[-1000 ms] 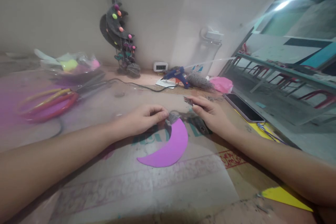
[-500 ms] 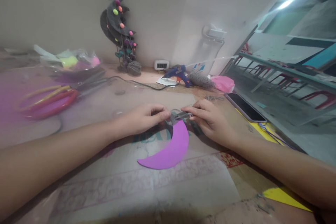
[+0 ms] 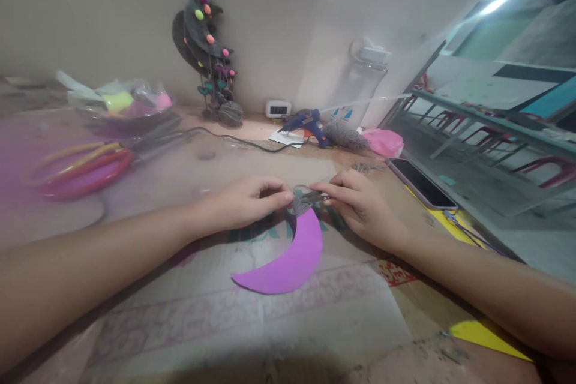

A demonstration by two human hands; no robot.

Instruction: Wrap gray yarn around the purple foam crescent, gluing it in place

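Observation:
A purple crescent moon cutout (image 3: 290, 264) lies over the table, its upper tip wrapped in grey yarn (image 3: 300, 206). My left hand (image 3: 258, 199) pinches that wrapped tip between thumb and fingers. Close by on the other side, my right hand (image 3: 360, 207) grips a small bundle of the grey yarn with its fingertips; the details between the fingers are blurred. The crescent's lower point faces left and is bare of yarn.
Behind the hands are a blue glue gun (image 3: 306, 123), a white digital clock (image 3: 278, 109), a grey yarn roll (image 3: 345, 135) and a clear bottle (image 3: 360, 84). Scissors (image 3: 90, 168) lie left, a phone (image 3: 423, 183) right. A decorated grey moon (image 3: 202, 30) stands at the wall.
The crescent has tilted slightly, its lower point shifting left and down. More of the grey wrapping shows at the tip. Both hands stay in nearly the same place.

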